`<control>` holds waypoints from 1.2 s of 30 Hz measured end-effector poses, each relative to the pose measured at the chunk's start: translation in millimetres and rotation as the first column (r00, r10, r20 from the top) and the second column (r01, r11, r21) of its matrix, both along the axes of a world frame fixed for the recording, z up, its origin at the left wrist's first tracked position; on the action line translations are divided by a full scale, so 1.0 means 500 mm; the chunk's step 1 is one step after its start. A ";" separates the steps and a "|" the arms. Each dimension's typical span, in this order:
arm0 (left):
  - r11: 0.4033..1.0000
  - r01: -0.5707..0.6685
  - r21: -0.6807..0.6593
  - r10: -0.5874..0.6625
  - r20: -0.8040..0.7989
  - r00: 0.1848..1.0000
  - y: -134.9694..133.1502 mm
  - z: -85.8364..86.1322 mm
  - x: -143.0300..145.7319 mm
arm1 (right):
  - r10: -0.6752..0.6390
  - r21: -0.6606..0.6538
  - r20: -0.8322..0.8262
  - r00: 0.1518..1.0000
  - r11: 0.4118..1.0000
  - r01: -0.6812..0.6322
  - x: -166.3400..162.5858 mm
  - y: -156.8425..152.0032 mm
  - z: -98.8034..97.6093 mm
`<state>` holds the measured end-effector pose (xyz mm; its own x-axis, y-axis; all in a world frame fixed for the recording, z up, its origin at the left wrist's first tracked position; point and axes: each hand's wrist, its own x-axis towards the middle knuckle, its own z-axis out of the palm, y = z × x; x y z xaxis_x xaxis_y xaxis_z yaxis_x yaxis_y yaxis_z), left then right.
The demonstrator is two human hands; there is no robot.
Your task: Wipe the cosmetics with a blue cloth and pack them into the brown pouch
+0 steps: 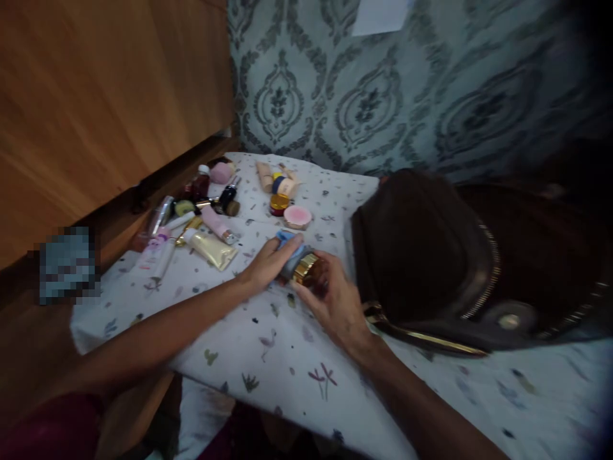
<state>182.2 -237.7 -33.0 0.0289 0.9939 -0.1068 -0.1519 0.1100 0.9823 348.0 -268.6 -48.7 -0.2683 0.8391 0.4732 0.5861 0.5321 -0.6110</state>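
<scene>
Over the front middle of the covered table, my left hand [272,260] is closed on a blue cloth [289,244] and presses it toward a small container with a shiny gold band or cap [306,268]. My right hand [335,300] is curled round the gold end of this container, fingers behind and thumb in front. Its exact kind is partly hidden by both hands. Just beyond the hands lie a round pink compact [297,217] and a small jar with an amber-gold lid [279,204]. A cream tube [211,248] lies left of my left hand.
Several cosmetics, among them a pink tube [216,223], a white-capped bottle [200,184] and a pink rounded item [221,172], crowd the table's left side. A large dark brown bag [416,255] stands on the right. A wooden cabinet [110,83] and patterned wall [330,89] border the table.
</scene>
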 end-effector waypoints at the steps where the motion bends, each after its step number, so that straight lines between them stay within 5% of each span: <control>1: 1.000 0.011 -0.013 -0.011 0.014 1.000 -0.002 0.005 0.001 | 0.000 -0.005 -0.008 1.000 1.000 0.000 -0.001 -0.001 0.000; 11: 0.993 -0.082 -0.086 0.087 0.058 0.995 -0.026 0.029 0.030 | -0.005 -0.038 -0.009 1.000 0.999 0.005 -0.006 -0.013 0.017; 17: 0.995 -0.088 0.047 0.085 0.063 0.994 -0.069 0.036 0.062 | -0.145 -0.061 -0.103 0.984 0.988 0.140 -0.015 -0.017 0.021; 25: 0.975 0.025 0.223 -0.006 -0.083 0.997 -0.085 0.038 0.062 | -0.163 0.048 -0.159 0.974 0.984 0.173 0.003 -0.012 0.029; 36: 0.981 0.086 -0.172 -0.067 0.112 0.991 -0.065 0.020 0.066 | -0.108 0.212 0.134 0.985 0.974 0.078 0.018 -0.005 0.022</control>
<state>215.3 -269.9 -23.1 0.1245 0.9541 -0.2724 -0.2381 0.2952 0.9253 357.1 -271.2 -37.6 -0.2714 0.7523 0.6003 0.7126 0.5763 -0.4001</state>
